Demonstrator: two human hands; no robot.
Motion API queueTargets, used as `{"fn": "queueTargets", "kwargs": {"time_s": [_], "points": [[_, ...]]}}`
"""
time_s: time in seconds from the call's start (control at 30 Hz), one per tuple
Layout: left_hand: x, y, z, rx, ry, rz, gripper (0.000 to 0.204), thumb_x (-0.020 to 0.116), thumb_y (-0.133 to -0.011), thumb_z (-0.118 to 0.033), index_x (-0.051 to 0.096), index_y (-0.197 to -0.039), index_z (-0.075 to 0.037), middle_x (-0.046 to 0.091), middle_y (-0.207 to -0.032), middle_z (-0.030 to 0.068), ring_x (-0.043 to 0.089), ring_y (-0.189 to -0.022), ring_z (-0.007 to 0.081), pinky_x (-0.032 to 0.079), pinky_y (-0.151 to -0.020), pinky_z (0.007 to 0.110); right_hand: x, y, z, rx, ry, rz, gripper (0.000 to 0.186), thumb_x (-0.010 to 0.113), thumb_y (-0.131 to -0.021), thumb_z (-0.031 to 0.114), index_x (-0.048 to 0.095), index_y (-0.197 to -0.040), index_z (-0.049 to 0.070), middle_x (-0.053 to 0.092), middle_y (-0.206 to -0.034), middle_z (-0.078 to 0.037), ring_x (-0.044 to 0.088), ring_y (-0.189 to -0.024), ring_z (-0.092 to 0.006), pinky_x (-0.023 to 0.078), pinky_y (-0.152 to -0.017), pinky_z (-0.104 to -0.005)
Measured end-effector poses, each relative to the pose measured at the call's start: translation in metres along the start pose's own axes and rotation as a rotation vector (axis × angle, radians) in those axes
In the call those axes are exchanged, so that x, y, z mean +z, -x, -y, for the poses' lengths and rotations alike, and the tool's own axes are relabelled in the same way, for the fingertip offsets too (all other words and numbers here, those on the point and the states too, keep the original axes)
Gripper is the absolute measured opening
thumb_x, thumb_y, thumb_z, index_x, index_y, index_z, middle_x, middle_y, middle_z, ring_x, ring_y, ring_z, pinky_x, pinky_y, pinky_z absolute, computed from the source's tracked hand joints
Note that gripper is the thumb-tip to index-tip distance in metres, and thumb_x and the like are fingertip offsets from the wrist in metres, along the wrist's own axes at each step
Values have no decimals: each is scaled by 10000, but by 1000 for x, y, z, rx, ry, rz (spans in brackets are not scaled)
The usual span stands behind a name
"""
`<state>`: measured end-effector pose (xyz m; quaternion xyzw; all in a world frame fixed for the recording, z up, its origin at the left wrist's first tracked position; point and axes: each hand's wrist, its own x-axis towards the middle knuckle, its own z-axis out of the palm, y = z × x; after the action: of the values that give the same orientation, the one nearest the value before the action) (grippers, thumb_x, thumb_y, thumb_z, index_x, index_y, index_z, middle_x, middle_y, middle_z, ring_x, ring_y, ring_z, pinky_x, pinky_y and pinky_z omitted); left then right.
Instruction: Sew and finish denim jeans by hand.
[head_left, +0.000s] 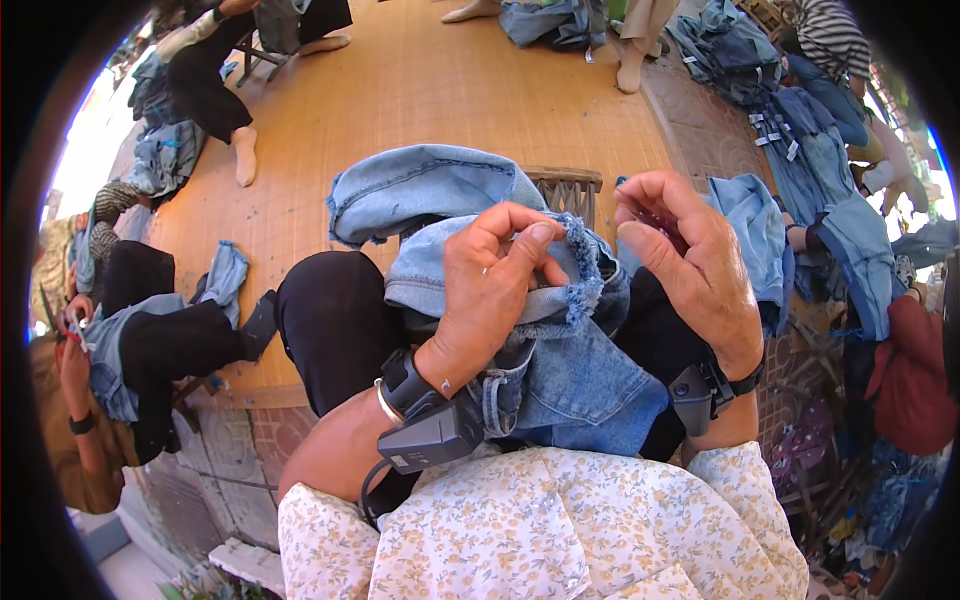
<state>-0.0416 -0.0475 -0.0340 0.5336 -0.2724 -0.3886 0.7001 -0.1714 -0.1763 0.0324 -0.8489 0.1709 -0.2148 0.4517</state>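
Note:
A pair of blue denim jeans [590,385] lies across my lap, its legs bunched over my knees. My left hand [490,270] is closed on the jeans beside a frayed leg hem [582,268], thumb and forefinger pinched together. The hem forms a ragged loop with loose pale threads. To the right of the hem, apart from it, my right hand [690,255] is raised with its fingers curled toward the thumb. Something small and dark shows inside its fingers, with a bluish bit at the fingertips; I cannot make out what it is. Another faded leg [430,190] stretches beyond my left hand.
A slatted wooden stool [565,185] stands just past the jeans on a tan mat [450,90]. Piled denim [800,150] lies along the right, with more denim [750,220] by my right knee. Other people sit around; one at the left holds red-handled scissors [72,338].

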Motion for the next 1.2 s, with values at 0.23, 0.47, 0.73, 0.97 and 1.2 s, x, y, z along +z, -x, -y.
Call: {"fn": "queueTargets", "kwargs": {"time_s": [0.23,0.47,0.73,0.97,1.2], "points": [[0,-2,2,-6,-16,32,207,522,-932,-202,578,-940,-3,626,-902,61,601,-659,87,406,-535,168,4,-2,14,-71,347,93,267,661,-748,95,542,-973,13,617,-782,-134,615,-706,-271,465,-619,-335],[2,-4,5,27,-37,64,217,533,-928,-214,584,-939,-4,626,-874,45,591,-651,73,418,-526,171,9,-8,18,-300,865,190,109,592,-728,67,531,-818,56,578,-670,-100,592,-648,-314,436,-536,-410],[3,-5,10,33,-27,59,173,546,-920,-182,588,-911,-15,606,-798,16,574,-623,58,414,-518,166,15,-11,18,-345,961,202,79,575,-692,54,550,-766,67,581,-640,-93,592,-621,-306,427,-503,-409],[3,-5,12,49,-67,62,149,551,-914,-175,597,-906,-33,598,-729,-3,557,-600,41,382,-497,161,15,-9,22,-240,983,213,57,587,-706,76,577,-762,71,597,-664,-120,601,-654,-321,440,-525,-415],[-21,-4,-19,156,2,-19,196,551,-918,-202,593,-903,-12,627,-784,41,569,-639,59,392,-563,184,7,6,18,39,340,-6,194,644,-766,100,598,-931,8,640,-759,-143,624,-692,-198,469,-640,-293]]}}
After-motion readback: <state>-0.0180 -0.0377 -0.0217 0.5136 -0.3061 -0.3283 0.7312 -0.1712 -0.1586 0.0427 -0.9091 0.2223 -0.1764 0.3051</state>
